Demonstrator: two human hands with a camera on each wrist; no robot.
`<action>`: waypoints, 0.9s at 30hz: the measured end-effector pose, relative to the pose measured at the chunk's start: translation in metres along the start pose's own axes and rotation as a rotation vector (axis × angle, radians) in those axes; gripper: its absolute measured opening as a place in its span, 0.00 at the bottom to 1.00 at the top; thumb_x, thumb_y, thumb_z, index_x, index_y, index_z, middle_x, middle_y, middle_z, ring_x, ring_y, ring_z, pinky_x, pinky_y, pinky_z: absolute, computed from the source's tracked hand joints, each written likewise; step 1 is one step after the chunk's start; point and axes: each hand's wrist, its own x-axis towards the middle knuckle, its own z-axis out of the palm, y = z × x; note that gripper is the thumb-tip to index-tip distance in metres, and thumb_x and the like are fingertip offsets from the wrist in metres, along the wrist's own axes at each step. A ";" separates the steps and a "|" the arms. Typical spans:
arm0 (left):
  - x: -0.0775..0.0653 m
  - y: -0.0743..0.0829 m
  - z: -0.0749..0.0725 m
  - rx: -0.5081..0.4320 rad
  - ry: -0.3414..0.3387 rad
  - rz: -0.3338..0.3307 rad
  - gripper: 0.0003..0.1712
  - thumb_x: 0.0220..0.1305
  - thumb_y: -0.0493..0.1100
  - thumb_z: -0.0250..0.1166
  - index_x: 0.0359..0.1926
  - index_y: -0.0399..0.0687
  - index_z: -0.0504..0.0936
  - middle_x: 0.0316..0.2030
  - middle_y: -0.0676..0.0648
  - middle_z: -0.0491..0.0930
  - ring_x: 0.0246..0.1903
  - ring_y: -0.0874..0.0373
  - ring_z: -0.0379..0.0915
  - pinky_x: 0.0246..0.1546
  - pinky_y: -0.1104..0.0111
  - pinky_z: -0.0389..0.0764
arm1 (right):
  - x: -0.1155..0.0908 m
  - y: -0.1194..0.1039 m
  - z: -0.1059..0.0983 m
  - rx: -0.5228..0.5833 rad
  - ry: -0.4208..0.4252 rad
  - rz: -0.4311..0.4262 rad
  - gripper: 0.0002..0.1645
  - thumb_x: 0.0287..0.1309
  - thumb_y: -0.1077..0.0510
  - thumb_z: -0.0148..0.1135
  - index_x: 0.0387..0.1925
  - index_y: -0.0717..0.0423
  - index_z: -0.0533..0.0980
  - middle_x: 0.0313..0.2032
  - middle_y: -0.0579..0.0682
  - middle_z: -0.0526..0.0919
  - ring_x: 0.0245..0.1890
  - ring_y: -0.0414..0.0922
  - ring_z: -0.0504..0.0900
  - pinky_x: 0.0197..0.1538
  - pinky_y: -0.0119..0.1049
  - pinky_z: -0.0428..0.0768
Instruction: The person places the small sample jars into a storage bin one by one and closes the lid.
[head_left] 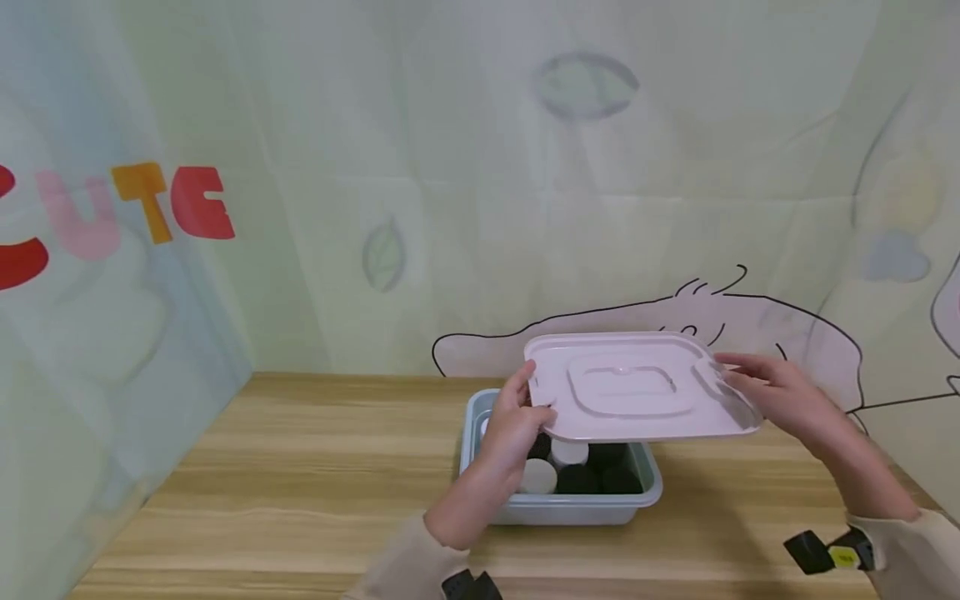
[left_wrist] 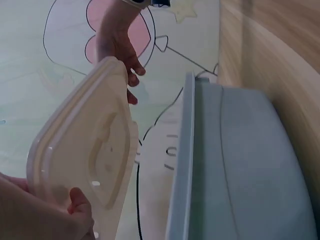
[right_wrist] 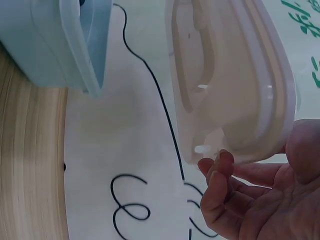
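Observation:
A white plastic lid (head_left: 630, 387) with a raised rectangle in its middle is held tilted above a light blue bin (head_left: 570, 511). My left hand (head_left: 513, 429) grips the lid's left end, its thumb on the face turned toward me. At the opposite end my right hand (head_left: 780, 392) holds the lid by its edge, fingertips curled at the rim in the right wrist view. Inside the bin sit several round-topped things, some white (head_left: 537, 477) and some black (head_left: 577, 479). The lid and left hand hide the bin's back part. A gap separates lid and bin (left_wrist: 250, 160) in the left wrist view.
The bin stands on a wood-grain table (head_left: 315, 475), toward its back edge. A printed cloth (head_left: 480, 167) with cartoon figures and coloured letters hangs behind and to the left. More table surface extends on both sides of the bin.

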 end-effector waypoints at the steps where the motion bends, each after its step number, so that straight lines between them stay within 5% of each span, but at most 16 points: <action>1: 0.000 0.002 -0.006 0.005 0.000 0.002 0.40 0.49 0.21 0.49 0.67 0.36 0.52 0.60 0.34 0.60 0.54 0.48 0.61 0.52 0.64 0.69 | 0.001 -0.004 0.003 0.009 -0.003 -0.012 0.30 0.67 0.49 0.42 0.62 0.68 0.60 0.56 0.73 0.64 0.49 0.63 0.70 0.42 0.51 0.75; 7: -0.001 0.011 -0.038 0.044 0.009 0.015 0.40 0.51 0.22 0.49 0.67 0.38 0.52 0.61 0.34 0.60 0.53 0.47 0.62 0.47 0.67 0.72 | 0.007 -0.023 0.019 0.131 -0.039 -0.070 0.28 0.65 0.55 0.48 0.61 0.69 0.61 0.48 0.68 0.72 0.35 0.49 0.76 0.31 0.36 0.79; 19: -0.006 0.018 -0.080 0.062 0.025 0.033 0.37 0.55 0.23 0.50 0.67 0.37 0.53 0.60 0.33 0.60 0.51 0.48 0.63 0.45 0.71 0.74 | 0.016 -0.043 0.044 0.216 -0.124 -0.099 0.26 0.62 0.59 0.52 0.59 0.69 0.64 0.50 0.67 0.72 0.36 0.47 0.78 0.32 0.37 0.79; 27: -0.007 0.017 -0.097 0.081 0.042 0.036 0.26 0.66 0.33 0.46 0.65 0.41 0.59 0.60 0.37 0.63 0.46 0.59 0.68 0.39 0.74 0.74 | 0.016 -0.047 0.049 0.230 -0.107 -0.138 0.26 0.62 0.59 0.52 0.59 0.69 0.65 0.48 0.66 0.74 0.30 0.45 0.77 0.31 0.35 0.79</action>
